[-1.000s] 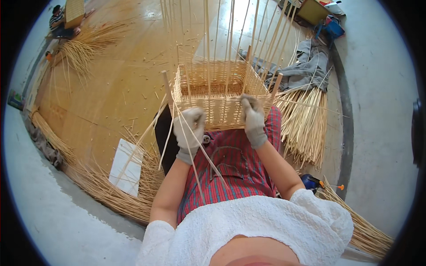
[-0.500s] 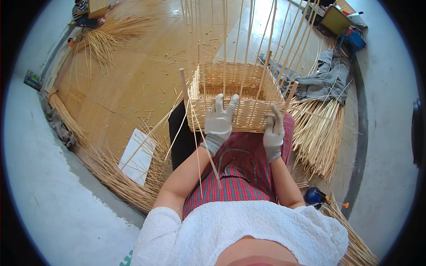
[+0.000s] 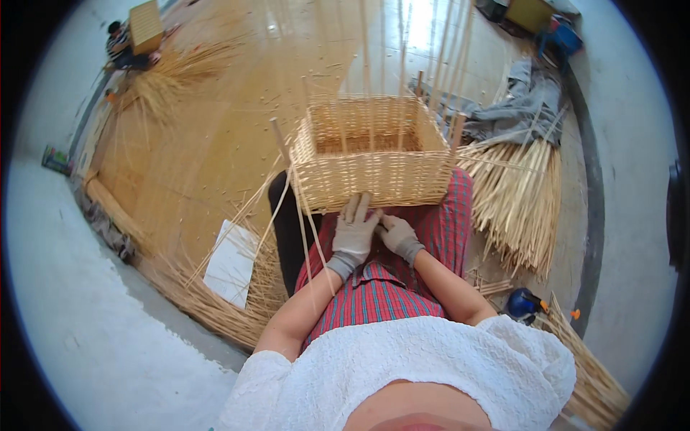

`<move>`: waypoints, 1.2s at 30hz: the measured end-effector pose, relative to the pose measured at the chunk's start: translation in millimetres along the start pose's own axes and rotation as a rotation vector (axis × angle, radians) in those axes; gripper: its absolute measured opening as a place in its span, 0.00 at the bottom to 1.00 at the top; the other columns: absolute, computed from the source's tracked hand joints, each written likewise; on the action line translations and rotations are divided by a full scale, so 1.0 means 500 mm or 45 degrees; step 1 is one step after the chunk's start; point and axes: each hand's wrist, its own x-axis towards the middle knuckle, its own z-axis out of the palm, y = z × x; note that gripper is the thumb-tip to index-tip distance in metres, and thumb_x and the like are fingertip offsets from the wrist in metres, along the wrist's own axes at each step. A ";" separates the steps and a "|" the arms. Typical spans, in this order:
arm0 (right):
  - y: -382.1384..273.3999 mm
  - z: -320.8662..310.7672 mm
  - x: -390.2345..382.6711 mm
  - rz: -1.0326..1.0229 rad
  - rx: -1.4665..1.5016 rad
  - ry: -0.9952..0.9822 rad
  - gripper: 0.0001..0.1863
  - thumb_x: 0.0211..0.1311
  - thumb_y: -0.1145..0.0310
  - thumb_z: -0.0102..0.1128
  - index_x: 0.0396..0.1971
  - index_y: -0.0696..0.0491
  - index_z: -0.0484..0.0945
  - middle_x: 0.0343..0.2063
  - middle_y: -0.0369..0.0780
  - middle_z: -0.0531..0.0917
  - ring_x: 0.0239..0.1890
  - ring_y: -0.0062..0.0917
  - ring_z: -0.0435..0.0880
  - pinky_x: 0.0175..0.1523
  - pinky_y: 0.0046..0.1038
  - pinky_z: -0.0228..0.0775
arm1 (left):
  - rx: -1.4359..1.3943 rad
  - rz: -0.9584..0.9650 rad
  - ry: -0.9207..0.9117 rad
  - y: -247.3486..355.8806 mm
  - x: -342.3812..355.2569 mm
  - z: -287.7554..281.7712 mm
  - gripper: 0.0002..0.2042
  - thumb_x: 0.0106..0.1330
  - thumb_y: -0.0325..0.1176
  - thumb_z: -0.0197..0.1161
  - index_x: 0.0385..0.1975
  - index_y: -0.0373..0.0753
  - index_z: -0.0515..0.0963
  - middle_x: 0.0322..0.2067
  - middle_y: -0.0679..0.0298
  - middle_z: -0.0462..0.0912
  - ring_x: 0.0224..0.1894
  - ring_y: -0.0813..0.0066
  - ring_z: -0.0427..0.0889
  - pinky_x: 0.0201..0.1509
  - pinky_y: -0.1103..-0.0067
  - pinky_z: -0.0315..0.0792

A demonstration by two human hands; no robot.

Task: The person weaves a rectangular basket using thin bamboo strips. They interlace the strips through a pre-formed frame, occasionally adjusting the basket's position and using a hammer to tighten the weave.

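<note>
A rectangular woven wicker basket [image 3: 370, 179] rests across my lap, with tall thin stakes rising from its walls and thicker corner sticks [image 3: 458, 131]. Both my hands wear pale knit gloves. My left hand [image 3: 353, 231] lies against the lower front edge of the basket, its fingers stretched upward. Beside it, my right hand [image 3: 399, 237] sits just below the basket, fingers bent toward the left hand's thumb. Whatever those bent fingers hold, if anything, is hidden. Loose weaving rods [image 3: 303, 230] trail from the basket's left corner past my left wrist.
Bundled rods [image 3: 523, 205] lie at right under a grey cloth [image 3: 528, 115]. More rods [image 3: 208, 305] lie at left, beside a white sheet [image 3: 230, 264]. A blue object with orange parts [image 3: 523, 303] is near my right elbow. Another person [image 3: 122, 50] sits far left with a box-shaped woven piece [image 3: 145, 27].
Both hands have moved down from the basket's front wall to its lower edge, the right one shifting left to meet the left. The basket has tilted, showing more front wall; its stakes are blurred.
</note>
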 end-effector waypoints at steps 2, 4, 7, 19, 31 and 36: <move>0.010 -0.002 -0.005 -0.002 0.100 0.060 0.18 0.71 0.56 0.57 0.53 0.51 0.81 0.48 0.51 0.86 0.53 0.50 0.83 0.57 0.47 0.76 | -0.035 0.017 0.028 -0.002 0.008 0.001 0.23 0.66 0.39 0.65 0.63 0.58 0.79 0.77 0.52 0.58 0.79 0.46 0.53 0.77 0.51 0.55; 0.019 -0.001 -0.006 -0.010 0.138 0.089 0.18 0.72 0.55 0.56 0.53 0.48 0.81 0.48 0.49 0.86 0.52 0.50 0.83 0.56 0.48 0.76 | -0.034 0.024 0.076 -0.001 0.015 0.007 0.24 0.62 0.39 0.69 0.60 0.57 0.81 0.76 0.51 0.59 0.79 0.45 0.54 0.77 0.51 0.55; 0.018 -0.002 -0.003 0.036 0.081 0.052 0.18 0.72 0.55 0.56 0.54 0.47 0.80 0.48 0.50 0.86 0.52 0.50 0.83 0.56 0.48 0.76 | -0.055 0.017 0.030 0.001 0.022 -0.009 0.22 0.63 0.39 0.69 0.60 0.56 0.81 0.77 0.51 0.58 0.79 0.44 0.53 0.77 0.50 0.54; -0.038 -0.014 -0.013 -0.189 0.326 0.272 0.19 0.70 0.64 0.62 0.58 0.51 0.81 0.47 0.48 0.87 0.50 0.44 0.86 0.56 0.40 0.79 | -0.421 -0.003 0.231 -0.002 0.019 -0.058 0.20 0.61 0.30 0.70 0.56 0.47 0.81 0.67 0.50 0.72 0.68 0.47 0.71 0.71 0.58 0.67; -0.377 -0.090 -0.039 -0.821 0.297 0.590 0.20 0.57 0.69 0.73 0.51 0.47 0.84 0.34 0.41 0.86 0.34 0.35 0.88 0.39 0.35 0.80 | -1.020 -0.429 1.173 -0.129 0.068 -0.178 0.22 0.69 0.19 0.58 0.64 0.32 0.72 0.56 0.55 0.78 0.58 0.63 0.80 0.66 0.71 0.74; -0.393 -0.087 0.001 -0.867 0.239 0.690 0.20 0.60 0.75 0.72 0.53 0.52 0.81 0.35 0.40 0.84 0.30 0.28 0.86 0.36 0.29 0.80 | -1.308 -0.182 1.221 -0.164 0.093 -0.198 0.28 0.62 0.08 0.44 0.64 0.31 0.68 0.62 0.51 0.75 0.68 0.62 0.75 0.75 0.69 0.67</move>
